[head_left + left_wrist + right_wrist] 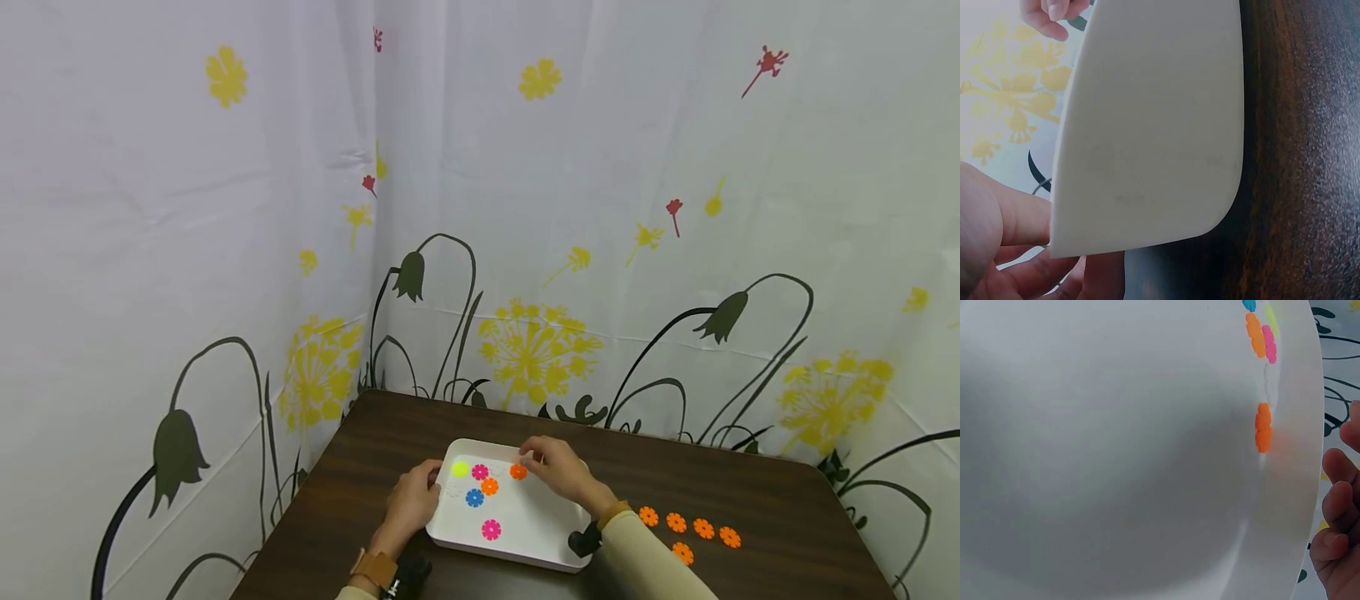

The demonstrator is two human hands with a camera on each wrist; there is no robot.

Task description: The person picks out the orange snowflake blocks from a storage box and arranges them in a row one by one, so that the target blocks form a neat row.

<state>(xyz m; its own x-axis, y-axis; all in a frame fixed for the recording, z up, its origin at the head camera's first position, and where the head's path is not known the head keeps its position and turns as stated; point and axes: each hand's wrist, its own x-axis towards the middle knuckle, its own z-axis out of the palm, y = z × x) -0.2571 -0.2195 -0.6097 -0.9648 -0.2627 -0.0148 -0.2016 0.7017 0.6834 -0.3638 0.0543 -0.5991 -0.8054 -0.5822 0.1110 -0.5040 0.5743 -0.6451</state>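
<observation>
A white tray (536, 525) lies on the table with several flower-shaped plastic discs in it. My left hand (414, 500) grips its left edge, the thumb against the wall in the left wrist view. Over the far side, my right hand (561, 471) hovers with loosely bent fingers, nothing visible in them. Nearest to it is an orange disc (518, 472). Left of that lie another orange disc (490, 487), a pink disc (480, 472), a yellow disc (460, 470), a blue disc (475, 498) and faint white discs (453, 492). A second pink disc (491, 530) lies nearer the front.
Several loose orange discs (677, 522) lie on the dark wooden table (780, 508), right of the tray beyond my right forearm. A white curtain (645, 167) with a flower print hangs behind the table and along its left side.
</observation>
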